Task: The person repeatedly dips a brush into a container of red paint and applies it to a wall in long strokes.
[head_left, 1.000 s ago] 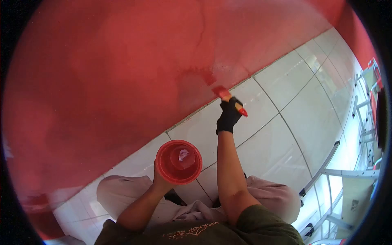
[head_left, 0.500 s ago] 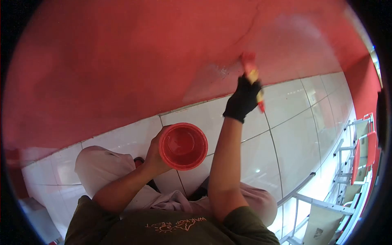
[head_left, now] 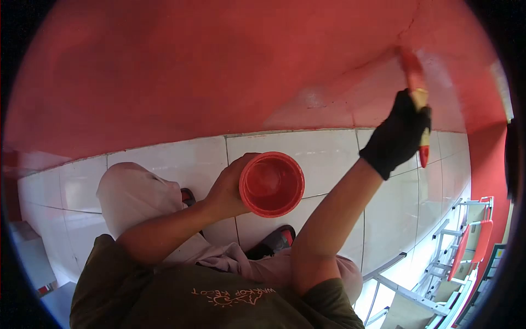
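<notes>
Low on the red wall [head_left: 181, 71], the red bristles of a paintbrush [head_left: 413, 68] touch the surface near a thin crack. My right hand [head_left: 399, 129], in a black glove, is closed around the brush's pale wooden handle, whose red tip sticks out below. Bare, my left hand [head_left: 230, 186] grips a red paint cup [head_left: 272, 185] from its left side and holds it upright above the floor. Red paint coats the inside of the cup. Most of the left fingers are hidden behind it. A paler, patchy area of wall [head_left: 312, 100] shows left of the brush.
White floor tiles [head_left: 296, 148] meet the wall's lower edge. A metal ladder [head_left: 408, 290] lies at the lower right, with red-and-metal folding furniture [head_left: 471, 249] beyond it. Grey box-like objects [head_left: 35, 255] stand at the far left. My bent knees and sandals [head_left: 279, 238] are below the cup.
My right hand and the brush have moved right and slightly up along the wall. The cup in my left hand has shifted right and up in view, and the camera's view has turned somewhat.
</notes>
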Demonstrator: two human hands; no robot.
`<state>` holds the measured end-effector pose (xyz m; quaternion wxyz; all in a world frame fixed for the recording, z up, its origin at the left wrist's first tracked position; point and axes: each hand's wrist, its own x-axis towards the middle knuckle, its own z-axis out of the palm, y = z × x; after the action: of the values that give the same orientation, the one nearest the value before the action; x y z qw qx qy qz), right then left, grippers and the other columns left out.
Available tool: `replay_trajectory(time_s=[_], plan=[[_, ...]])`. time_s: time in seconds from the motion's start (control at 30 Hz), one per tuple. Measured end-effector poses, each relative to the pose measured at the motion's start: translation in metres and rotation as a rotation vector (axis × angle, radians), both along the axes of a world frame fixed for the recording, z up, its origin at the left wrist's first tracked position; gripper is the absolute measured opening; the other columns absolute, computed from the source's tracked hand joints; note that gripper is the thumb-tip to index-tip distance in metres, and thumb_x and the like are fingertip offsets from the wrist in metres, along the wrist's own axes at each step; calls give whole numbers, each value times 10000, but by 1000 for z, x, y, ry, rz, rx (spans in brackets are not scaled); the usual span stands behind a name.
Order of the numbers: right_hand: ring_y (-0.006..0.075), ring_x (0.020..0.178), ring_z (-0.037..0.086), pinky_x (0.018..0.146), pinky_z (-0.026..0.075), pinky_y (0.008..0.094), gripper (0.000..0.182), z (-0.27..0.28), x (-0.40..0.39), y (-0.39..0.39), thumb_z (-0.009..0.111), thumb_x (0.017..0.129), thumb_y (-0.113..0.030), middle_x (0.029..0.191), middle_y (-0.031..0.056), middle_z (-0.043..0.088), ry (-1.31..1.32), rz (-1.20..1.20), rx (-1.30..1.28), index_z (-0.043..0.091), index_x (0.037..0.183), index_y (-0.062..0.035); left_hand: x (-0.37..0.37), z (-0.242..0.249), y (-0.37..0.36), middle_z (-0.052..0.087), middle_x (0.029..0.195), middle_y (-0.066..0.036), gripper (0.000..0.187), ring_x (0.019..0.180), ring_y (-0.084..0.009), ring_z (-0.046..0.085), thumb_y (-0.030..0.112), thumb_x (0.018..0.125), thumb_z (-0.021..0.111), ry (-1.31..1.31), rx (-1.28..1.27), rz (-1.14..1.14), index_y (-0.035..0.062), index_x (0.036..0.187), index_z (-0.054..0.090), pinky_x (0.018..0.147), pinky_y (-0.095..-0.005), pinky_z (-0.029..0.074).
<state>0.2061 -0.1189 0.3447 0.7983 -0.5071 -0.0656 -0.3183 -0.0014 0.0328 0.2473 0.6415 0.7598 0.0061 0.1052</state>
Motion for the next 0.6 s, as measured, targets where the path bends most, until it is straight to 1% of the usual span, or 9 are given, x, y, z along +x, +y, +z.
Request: replay_trajectory(time_s=[0.1, 0.17, 0.23, 0.3, 0.37, 0.43, 0.5, 0.57, 0.6], plan=[[134, 752, 524, 688, 448, 259, 193, -10, 8, -4, 601, 857, -159, 807, 71, 572, 28, -40, -75, 528, 870, 20, 1, -3, 3, 574, 1087, -99, 657, 1001, -218, 571, 180, 608, 821, -21, -5, 13, 62, 1155, 476, 857, -324, 460], [136, 760, 531, 694, 451, 257, 160, -62, 21, -4, 605, 846, -126, 821, 84, 578, 89, -246, -515, 530, 895, 7, 2, -2, 4, 577, 1085, -98, 659, 999, -216, 573, 176, 607, 821, -26, 12, 26, 63, 1156, 475, 856, -324, 462], [139, 765, 538, 707, 452, 258, 125, -112, 11, 6, 583, 849, -99, 830, 82, 581, 320, -361, -652, 530, 910, -3, 2, 1, 4, 581, 1084, -96, 663, 996, -211, 576, 167, 604, 822, -20, 17, 54, 66, 1160, 475, 857, -324, 464], [136, 753, 541, 699, 458, 261, 143, -181, 13, 5, 579, 845, -118, 828, 77, 578, 444, -40, -126, 530, 910, -1, 2, 3, 4, 581, 1084, -95, 666, 996, -207, 575, 166, 602, 822, 4, 7, 69, 66, 1162, 475, 857, -322, 463], [141, 743, 541, 677, 459, 268, 158, -248, 10, -9, 584, 837, -129, 822, 78, 572, 522, 42, 21, 530, 909, 1, 1, 4, 3, 581, 1084, -94, 669, 996, -202, 574, 164, 600, 823, 34, -5, 77, 66, 1164, 474, 857, -320, 463], [146, 733, 542, 656, 461, 276, 173, -272, 8, -24, 588, 829, -140, 815, 78, 567, 599, 117, 165, 530, 907, 3, 2, 4, 3, 581, 1083, -93, 678, 992, -196, 573, 164, 596, 825, 25, 8, 81, 66, 1167, 474, 856, -318, 462], [170, 713, 541, 615, 453, 293, 214, -279, 9, -39, 589, 816, -195, 795, 82, 566, 804, -41, -232, 535, 894, -3, 2, 5, 3, 581, 1082, -92, 674, 990, -195, 573, 167, 599, 824, 28, -11, 73, 66, 1167, 474, 855, -317, 462], [209, 685, 535, 621, 437, 330, 368, -254, 19, -63, 627, 755, -289, 804, 116, 607, 853, -220, -1009, 567, 960, 11, 4, 5, 4, 581, 1081, -91, 671, 988, -193, 573, 171, 603, 822, 32, -31, 73, 66, 1168, 474, 854, -316, 461], [219, 715, 558, 652, 455, 340, 369, -238, 25, -72, 627, 761, -289, 835, 122, 622, 799, -236, -935, 572, 972, 10, 5, 3, 4, 581, 1081, -91, 664, 986, -195, 574, 175, 609, 819, 36, -36, 89, 65, 1165, 475, 852, -317, 463]])
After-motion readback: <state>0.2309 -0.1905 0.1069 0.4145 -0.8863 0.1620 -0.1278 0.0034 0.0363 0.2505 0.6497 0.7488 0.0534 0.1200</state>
